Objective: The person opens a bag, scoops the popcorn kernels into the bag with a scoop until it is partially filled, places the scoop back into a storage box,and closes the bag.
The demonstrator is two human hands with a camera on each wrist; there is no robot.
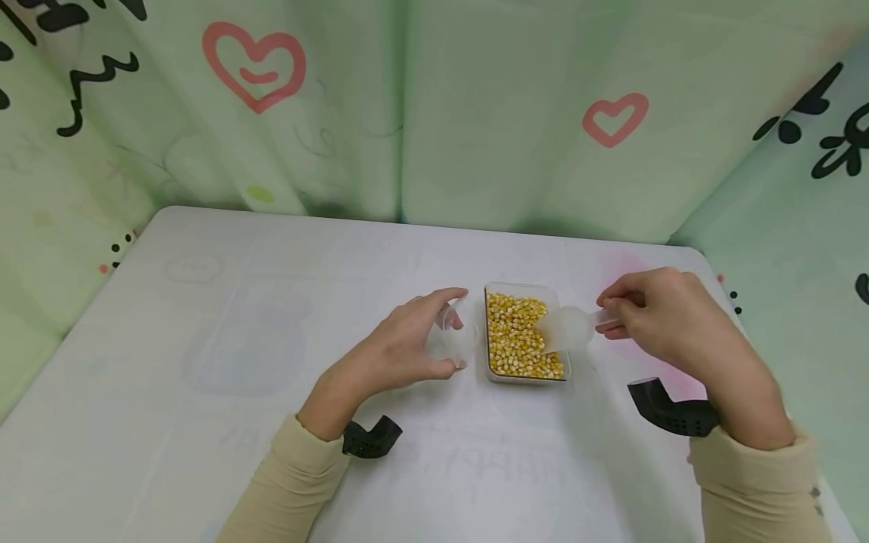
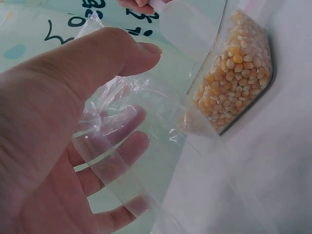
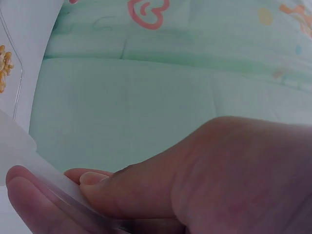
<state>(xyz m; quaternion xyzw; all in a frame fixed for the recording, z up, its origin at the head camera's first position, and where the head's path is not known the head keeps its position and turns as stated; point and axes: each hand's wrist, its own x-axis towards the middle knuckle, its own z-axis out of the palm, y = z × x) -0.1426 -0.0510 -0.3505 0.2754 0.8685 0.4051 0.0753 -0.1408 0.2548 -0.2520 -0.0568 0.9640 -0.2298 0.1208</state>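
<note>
My left hand (image 1: 400,343) curves round a clear plastic bag (image 2: 146,161), thumb and fingers spread wide at its mouth. Through the film, several of its fingers show. My right hand (image 1: 668,320) pinches the handle of a translucent white scoop (image 1: 570,328). The scoop's bowl reaches over the right wall of a clear rectangular container (image 1: 519,289) and overlaps the yellow corn kernels (image 1: 516,335) in it. The bag stands just left of this container. In the right wrist view, the thumb presses on the scoop handle (image 3: 63,183) against the fingers below.
A white table (image 1: 224,437) carries the container right of its middle. Behind it and at both sides hangs a pale green curtain (image 1: 475,113) with hearts and black marks. A black wrist mount (image 1: 672,411) juts from the right wrist, another (image 1: 373,437) from the left.
</note>
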